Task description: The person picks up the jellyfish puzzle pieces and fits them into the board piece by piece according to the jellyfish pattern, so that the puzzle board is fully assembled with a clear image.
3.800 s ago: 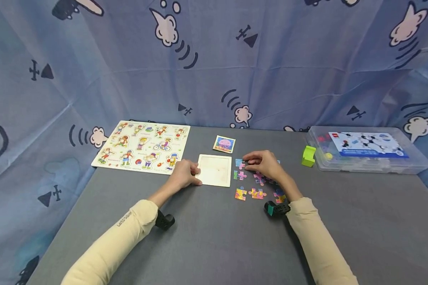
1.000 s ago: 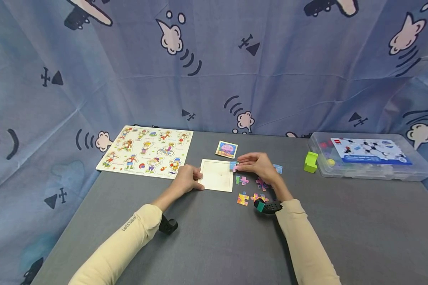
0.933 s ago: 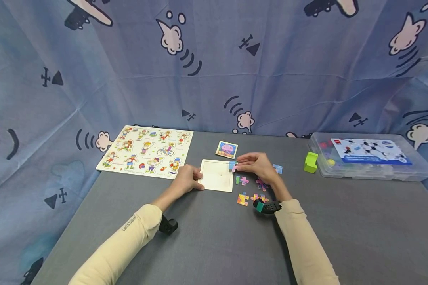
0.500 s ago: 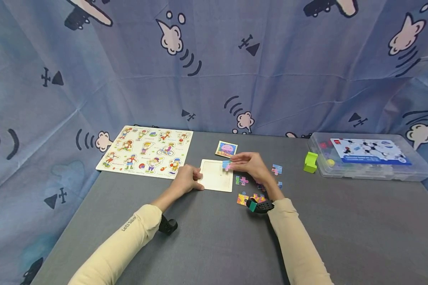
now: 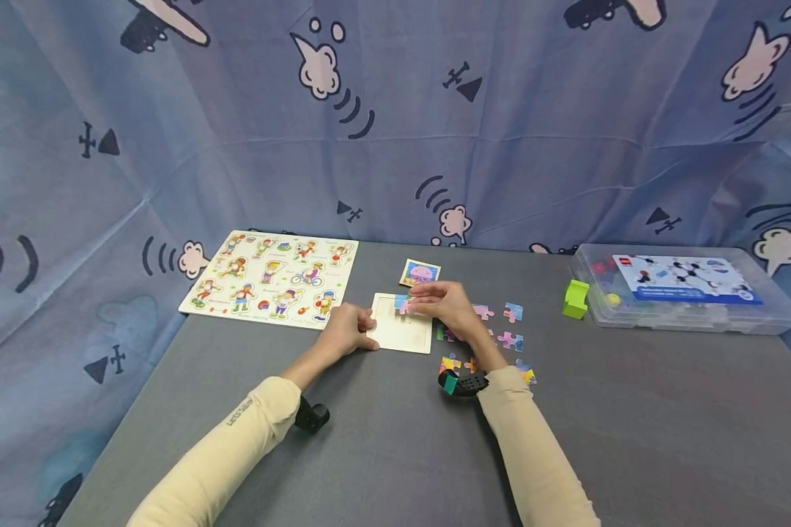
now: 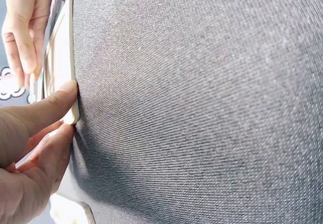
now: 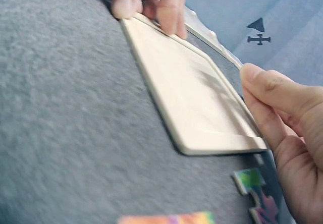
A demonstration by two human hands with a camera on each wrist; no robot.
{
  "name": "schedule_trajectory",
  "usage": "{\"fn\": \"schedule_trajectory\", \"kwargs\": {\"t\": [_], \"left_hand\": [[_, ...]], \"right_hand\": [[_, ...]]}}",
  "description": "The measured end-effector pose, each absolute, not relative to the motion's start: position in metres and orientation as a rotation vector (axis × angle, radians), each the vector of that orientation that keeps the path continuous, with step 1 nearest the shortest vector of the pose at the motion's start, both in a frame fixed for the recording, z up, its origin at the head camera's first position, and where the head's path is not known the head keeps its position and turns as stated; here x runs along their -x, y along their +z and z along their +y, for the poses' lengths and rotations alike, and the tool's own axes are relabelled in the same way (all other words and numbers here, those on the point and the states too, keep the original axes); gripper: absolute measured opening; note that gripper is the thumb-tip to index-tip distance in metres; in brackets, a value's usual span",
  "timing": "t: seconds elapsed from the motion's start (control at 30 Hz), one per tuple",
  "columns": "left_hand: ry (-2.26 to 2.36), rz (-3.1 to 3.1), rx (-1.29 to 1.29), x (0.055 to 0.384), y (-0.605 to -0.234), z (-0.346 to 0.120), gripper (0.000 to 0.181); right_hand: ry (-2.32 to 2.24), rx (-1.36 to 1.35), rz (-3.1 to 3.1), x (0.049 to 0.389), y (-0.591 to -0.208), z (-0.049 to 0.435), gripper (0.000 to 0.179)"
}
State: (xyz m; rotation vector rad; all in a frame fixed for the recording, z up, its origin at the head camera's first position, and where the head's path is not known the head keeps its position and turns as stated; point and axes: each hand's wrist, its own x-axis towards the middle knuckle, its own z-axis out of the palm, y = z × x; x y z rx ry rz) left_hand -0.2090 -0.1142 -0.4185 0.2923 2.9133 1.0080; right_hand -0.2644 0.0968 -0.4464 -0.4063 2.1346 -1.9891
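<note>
A shallow wooden puzzle tray (image 5: 402, 333) lies on the grey table. My left hand (image 5: 346, 329) pinches its left edge; in the left wrist view the thumb (image 6: 63, 95) is at the tray's corner. Over the tray's far part, my right hand (image 5: 450, 306) pinches a blue and pink jigsaw piece (image 5: 400, 301). In the right wrist view the tray's recess (image 7: 181, 88) holds no pieces, and the held piece is barely visible at the fingertips. Loose jigsaw pieces (image 5: 510, 342) lie right of the tray, some hidden under the right hand and wrist.
Behind the tray is a small square picture (image 5: 420, 272) of a pink creature. A board with cartoon children (image 5: 270, 278) lies at the back left. On the right are a green block (image 5: 575, 299) and a clear plastic box (image 5: 692, 289). A patterned blue curtain hangs behind.
My right hand took a blue and pink jigsaw piece from the group at the right and carried it left over the tray. My left hand keeps hold of the tray's edge.
</note>
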Motion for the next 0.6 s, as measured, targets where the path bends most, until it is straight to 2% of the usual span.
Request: {"fn": "schedule_trajectory", "kwargs": {"t": [0.3,0.6], "left_hand": [[1.035,2.900,-0.316,0.208,-0.415,-0.112,0.029],[1.021,2.913,-0.317,0.207,-0.415,-0.115,0.027]], "right_hand": [[-1.988,0.338,2.217,0.263,-0.453,0.085,0.033],[-1.920,0.392,2.411,0.260,-0.451,0.067,0.029]]}}
